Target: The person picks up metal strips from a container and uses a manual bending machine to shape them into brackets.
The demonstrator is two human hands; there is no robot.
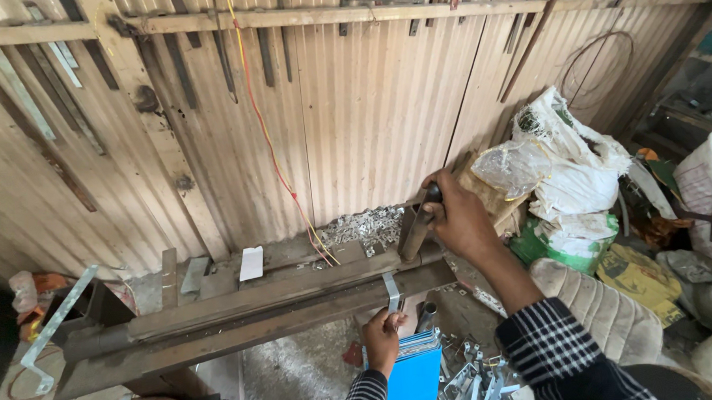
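Observation:
A long rusty metal bending machine [242,314] lies across the bench in front of a corrugated metal wall. My right hand [461,218] is shut on its upright lever handle [417,225] at the machine's right end. My left hand [382,339] grips a thin shiny metal strip [391,292] that pokes up into the machine's jaw. Both sleeves are dark plaid.
A heap of small bright metal pieces [365,226] lies behind the machine. More bent strips [476,377] and a blue box [416,371] sit below. White sacks [564,165] and bags pile at right. A bent metal bracket [56,321] hangs at left.

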